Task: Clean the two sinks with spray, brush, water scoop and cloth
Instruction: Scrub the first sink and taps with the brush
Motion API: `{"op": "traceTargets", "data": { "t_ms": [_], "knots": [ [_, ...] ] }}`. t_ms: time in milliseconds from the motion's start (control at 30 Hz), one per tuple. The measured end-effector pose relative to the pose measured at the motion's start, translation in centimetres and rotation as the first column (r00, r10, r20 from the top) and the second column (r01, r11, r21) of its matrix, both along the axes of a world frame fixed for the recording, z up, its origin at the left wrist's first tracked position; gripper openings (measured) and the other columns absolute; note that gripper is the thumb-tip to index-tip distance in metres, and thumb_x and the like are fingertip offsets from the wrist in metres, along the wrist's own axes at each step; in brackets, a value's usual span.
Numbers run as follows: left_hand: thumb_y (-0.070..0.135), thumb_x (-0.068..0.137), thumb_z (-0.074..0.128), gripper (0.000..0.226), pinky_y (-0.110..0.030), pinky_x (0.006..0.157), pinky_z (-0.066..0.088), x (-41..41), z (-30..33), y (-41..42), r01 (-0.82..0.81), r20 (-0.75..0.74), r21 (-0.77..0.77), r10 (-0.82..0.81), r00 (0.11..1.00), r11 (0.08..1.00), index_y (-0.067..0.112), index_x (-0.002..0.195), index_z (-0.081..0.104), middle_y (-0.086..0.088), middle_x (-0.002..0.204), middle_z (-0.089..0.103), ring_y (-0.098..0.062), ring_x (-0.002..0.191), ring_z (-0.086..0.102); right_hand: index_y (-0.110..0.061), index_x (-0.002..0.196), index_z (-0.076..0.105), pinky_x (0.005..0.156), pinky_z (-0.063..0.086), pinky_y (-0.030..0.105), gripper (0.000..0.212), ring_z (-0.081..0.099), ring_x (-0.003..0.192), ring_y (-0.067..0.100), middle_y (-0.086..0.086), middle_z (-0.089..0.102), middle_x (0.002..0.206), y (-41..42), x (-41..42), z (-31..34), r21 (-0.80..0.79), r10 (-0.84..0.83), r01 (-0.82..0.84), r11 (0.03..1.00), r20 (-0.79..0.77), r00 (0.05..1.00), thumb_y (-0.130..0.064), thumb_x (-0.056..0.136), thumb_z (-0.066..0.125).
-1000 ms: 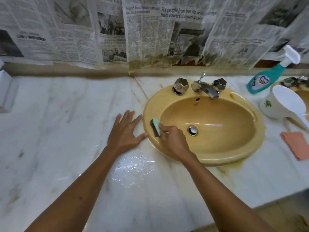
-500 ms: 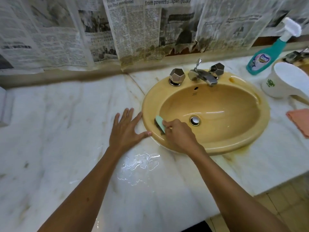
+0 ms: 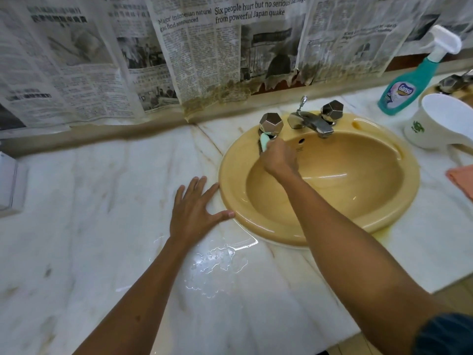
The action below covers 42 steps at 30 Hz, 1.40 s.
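Where our right hand point(image 3: 280, 157) reaches over the glossy mustard-yellow oval sink point(image 3: 407, 190), its fingers curl round a small mint-green brush point(image 3: 263, 144), dark bristles against the rim just below the left faceted chrome tap knob point(image 3: 271, 123). Our left hand point(image 3: 194, 211) lies flat, fingers spread, on the veined white marble counter point(image 3: 102, 201), thumb touching the sink's edge. Near the right edge we note a teal spray bottle point(image 3: 407, 88), a white plastic water scoop point(image 3: 442, 121) and a pink cloth point(image 3: 463, 178).
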<state>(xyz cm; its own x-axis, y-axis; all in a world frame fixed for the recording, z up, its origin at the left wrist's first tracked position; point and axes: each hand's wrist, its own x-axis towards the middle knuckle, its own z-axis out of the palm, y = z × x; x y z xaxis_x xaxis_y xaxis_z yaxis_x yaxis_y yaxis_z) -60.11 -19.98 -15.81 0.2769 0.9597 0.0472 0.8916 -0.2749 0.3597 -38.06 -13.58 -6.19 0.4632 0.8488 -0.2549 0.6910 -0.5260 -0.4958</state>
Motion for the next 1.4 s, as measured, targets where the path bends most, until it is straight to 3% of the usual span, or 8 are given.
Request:
{"op": "traceTargets", "data": {
  "t_ms": [200, 433, 667, 867, 1100, 1233, 1300, 1400],
  "knots": [
    [0.096, 0.067, 0.03, 0.101, -0.044, 0.123, 0.009, 0.1, 0.1, -0.1, -0.005, 0.0, 0.006, 0.005, 1.0, 1.0, 0.035, 0.146, 0.044, 0.001, 0.159, 0.032, -0.017, 0.15, 0.017, -0.026, 0.13, 0.058, 0.077, 0.043, 0.037, 0.037, 0.056, 0.106, 0.038, 0.012, 0.061, 0.119, -8.0, -3.5, -1.1, -0.077, 0.327, -0.323, 0.943, 0.041, 0.944, -0.032, 0.1, 0.039],
    [0.097, 0.064, 0.03, 0.105, -0.043, 0.123, 0.007, 0.2, 0.3, -0.2, -0.019, 0.022, -0.001, 0.019, 1.0, 1.0, 0.033, 0.146, 0.046, 0.001, 0.159, 0.033, -0.016, 0.15, 0.017, -0.025, 0.136, 0.054, 0.079, 0.042, 0.036, 0.039, 0.053, 0.111, 0.034, 0.008, 0.059, 0.124, -3.6, -3.1, -0.3, -0.045, 0.312, -0.31, 0.95, 0.037, 0.949, -0.024, 0.099, 0.043],
    [0.096, 0.063, 0.034, 0.104, -0.042, 0.123, 0.006, 0.1, 0.2, -0.1, -0.028, 0.041, -0.01, 0.028, 0.999, 1.0, 0.035, 0.146, 0.045, 0.001, 0.159, 0.033, -0.016, 0.15, 0.017, -0.045, 0.125, 0.061, 0.09, 0.051, 0.037, 0.039, 0.062, 0.107, 0.023, -0.001, 0.065, 0.126, -12.6, 1.5, -2.7, -0.139, 0.367, -0.376, 0.916, -0.086, 0.926, -0.045, 0.089, 0.046],
    [0.096, 0.065, 0.034, 0.102, -0.042, 0.123, 0.007, 0.1, 0.2, -0.3, -0.025, 0.044, -0.003, 0.025, 0.999, 1.0, 0.035, 0.146, 0.045, 0.0, 0.16, 0.031, -0.016, 0.15, 0.017, -0.039, 0.127, 0.063, 0.084, 0.05, 0.033, 0.035, 0.062, 0.102, 0.021, -0.003, 0.063, 0.128, -9.3, -0.3, -3.0, -0.025, 0.385, -0.393, 0.919, -0.158, 0.909, -0.038, 0.094, 0.052],
    [0.096, 0.063, 0.039, 0.102, -0.042, 0.122, 0.005, 0.1, 0.2, -0.1, -0.024, 0.051, -0.005, 0.024, 0.998, 1.0, 0.036, 0.146, 0.046, 0.0, 0.16, 0.031, -0.016, 0.15, 0.018, -0.035, 0.121, 0.068, 0.095, 0.046, 0.029, 0.028, 0.059, 0.089, 0.014, -0.022, 0.046, 0.088, -12.8, 4.7, 0.9, -0.218, 0.489, -0.514, 0.83, -0.16, 0.858, -0.03, 0.098, 0.053],
    [0.096, 0.063, 0.037, 0.103, -0.042, 0.123, 0.006, 0.2, 0.4, -0.3, -0.015, 0.042, -0.017, 0.016, 0.999, 1.0, 0.035, 0.146, 0.046, 0.001, 0.16, 0.031, -0.015, 0.15, 0.017, -0.036, 0.124, 0.066, 0.092, 0.049, 0.032, 0.032, 0.062, 0.107, 0.02, -0.003, 0.067, 0.121, -10.6, 0.5, -0.7, -0.087, 0.485, -0.499, 0.862, -0.138, 0.863, -0.036, 0.095, 0.054],
    [0.088, 0.071, 0.044, 0.09, -0.04, 0.122, 0.007, 0.1, 0.3, -0.5, -0.01, 0.087, -0.01, 0.011, 0.996, 1.0, 0.035, 0.143, 0.05, 0.002, 0.158, 0.035, -0.015, 0.15, 0.02, -0.038, 0.128, 0.062, 0.093, 0.049, 0.036, 0.036, 0.059, 0.114, 0.026, 0.004, 0.063, 0.13, -9.7, -2.1, -1.4, -0.051, 0.469, -0.475, 0.879, -0.1, 0.878, -0.036, 0.094, 0.052],
    [0.053, 0.084, 0.055, 0.051, -0.028, 0.12, 0.014, -0.4, 0.0, -0.6, -0.105, 0.374, -0.034, 0.11, 0.921, 0.994, 0.028, 0.127, 0.067, 0.002, 0.143, 0.055, -0.01, 0.142, 0.037, -0.039, 0.132, 0.059, 0.092, 0.049, 0.04, 0.039, 0.057, 0.113, 0.032, 0.008, 0.061, 0.127, -10.0, -3.2, -1.3, -0.044, 0.454, -0.455, 0.89, -0.027, 0.891, -0.034, 0.094, 0.047]
  ]
}}
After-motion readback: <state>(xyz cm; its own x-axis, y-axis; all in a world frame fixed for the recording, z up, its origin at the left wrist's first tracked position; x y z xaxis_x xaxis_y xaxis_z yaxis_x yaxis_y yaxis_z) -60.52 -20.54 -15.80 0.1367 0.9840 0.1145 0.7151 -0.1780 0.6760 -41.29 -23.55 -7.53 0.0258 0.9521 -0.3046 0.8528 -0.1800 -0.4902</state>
